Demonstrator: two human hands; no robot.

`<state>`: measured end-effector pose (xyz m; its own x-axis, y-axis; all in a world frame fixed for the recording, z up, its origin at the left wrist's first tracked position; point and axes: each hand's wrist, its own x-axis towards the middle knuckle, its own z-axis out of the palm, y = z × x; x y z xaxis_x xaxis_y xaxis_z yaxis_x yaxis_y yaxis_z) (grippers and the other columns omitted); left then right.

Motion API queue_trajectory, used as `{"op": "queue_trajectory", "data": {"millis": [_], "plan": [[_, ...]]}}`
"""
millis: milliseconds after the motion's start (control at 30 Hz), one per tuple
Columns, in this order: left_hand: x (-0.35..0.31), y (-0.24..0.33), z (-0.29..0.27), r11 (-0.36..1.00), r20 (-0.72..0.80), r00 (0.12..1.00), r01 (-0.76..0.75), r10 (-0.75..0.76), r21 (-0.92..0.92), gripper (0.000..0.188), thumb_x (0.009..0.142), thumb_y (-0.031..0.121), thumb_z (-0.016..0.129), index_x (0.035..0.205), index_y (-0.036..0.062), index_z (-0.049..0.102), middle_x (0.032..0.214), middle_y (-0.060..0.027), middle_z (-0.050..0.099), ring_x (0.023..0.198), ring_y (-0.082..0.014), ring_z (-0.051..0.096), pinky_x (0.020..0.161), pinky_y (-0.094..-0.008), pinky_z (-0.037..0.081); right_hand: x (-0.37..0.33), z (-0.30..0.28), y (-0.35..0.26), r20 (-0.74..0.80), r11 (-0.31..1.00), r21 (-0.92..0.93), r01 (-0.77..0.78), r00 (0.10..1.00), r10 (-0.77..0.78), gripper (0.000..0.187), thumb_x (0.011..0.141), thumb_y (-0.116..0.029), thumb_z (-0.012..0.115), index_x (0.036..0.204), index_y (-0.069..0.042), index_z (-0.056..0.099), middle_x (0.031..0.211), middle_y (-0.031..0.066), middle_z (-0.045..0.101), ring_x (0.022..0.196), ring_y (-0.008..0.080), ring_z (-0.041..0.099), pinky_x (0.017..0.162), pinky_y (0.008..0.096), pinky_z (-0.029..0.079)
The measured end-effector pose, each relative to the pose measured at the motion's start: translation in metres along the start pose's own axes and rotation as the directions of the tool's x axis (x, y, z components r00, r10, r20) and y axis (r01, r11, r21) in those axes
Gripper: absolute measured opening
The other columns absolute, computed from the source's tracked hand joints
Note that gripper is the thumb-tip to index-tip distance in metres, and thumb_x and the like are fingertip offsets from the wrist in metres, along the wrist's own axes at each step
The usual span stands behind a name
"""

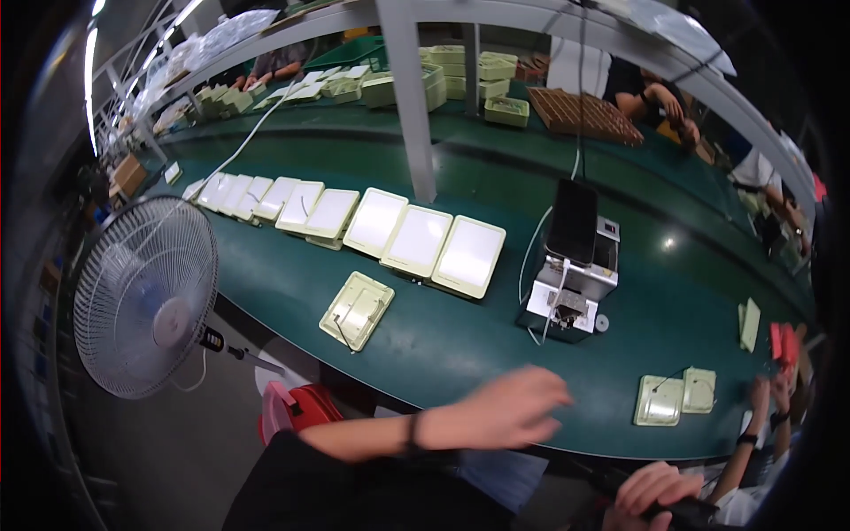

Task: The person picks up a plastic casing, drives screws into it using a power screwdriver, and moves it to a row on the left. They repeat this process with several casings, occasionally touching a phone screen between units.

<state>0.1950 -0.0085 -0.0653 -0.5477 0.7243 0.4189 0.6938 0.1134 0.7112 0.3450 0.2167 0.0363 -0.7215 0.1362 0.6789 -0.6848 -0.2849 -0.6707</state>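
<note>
My left hand, with a dark band at the wrist, reaches right over the front edge of the green bench. It is smeared by motion; its thumb and fingers are apart and nothing shows between them. At the lower edge, my right hand curls round something dark that I cannot make out. A pale green panel housing, inner side up with a dark wire, lies left of my left hand. Farther back runs a row of white-faced panels. Behind my left hand stands a metal bench device with a black phone-like slab on top.
A standing fan is at the left, beside a red stool-like object. On the right lie two wired housings, near a co-worker's hands and a red object. A grey post rises behind the bench; beyond are stacked housings and a brown divided tray.
</note>
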Motion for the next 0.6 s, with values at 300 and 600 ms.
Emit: {"op": "queue_trajectory", "data": {"millis": [300, 600], "plan": [[0.138, -0.025, 0.253, 0.88, 0.148, 0.887, -0.457, 0.438, 0.129, 0.072, 0.079, 0.045, 0.083, 0.13, 0.0015, 0.058, 0.138, -0.0209, 0.056, 0.144, -0.0391, 0.044, 0.126, -0.0549, 0.027, 0.025, 0.038, -0.018, 0.103, 0.999, -0.035, 0.01, 0.995, -0.007, 0.032, 0.097, -0.026, 0.074, 0.095, -0.005, 0.05, 0.067, 0.0074, 0.058, 0.049, 0.0195, 0.056, 0.05, 0.033, 0.052], [-0.003, -0.028, 0.105, 0.838, 0.228, 0.939, -0.333, 0.256, 0.432, 0.051, 0.088, 0.032, 0.072, 0.13, 0.0069, 0.059, 0.142, -0.0102, 0.057, 0.146, -0.0347, 0.043, 0.127, -0.0533, 0.03, 0.065, 0.031, 0.019, 0.314, 0.993, 0.083, -0.081, 0.948, 0.051, 0.03, 0.097, -0.025, 0.074, 0.094, -0.006, 0.05, 0.066, 0.0069, 0.057, 0.049, 0.0203, 0.056, 0.049, 0.0338, 0.05]]}}
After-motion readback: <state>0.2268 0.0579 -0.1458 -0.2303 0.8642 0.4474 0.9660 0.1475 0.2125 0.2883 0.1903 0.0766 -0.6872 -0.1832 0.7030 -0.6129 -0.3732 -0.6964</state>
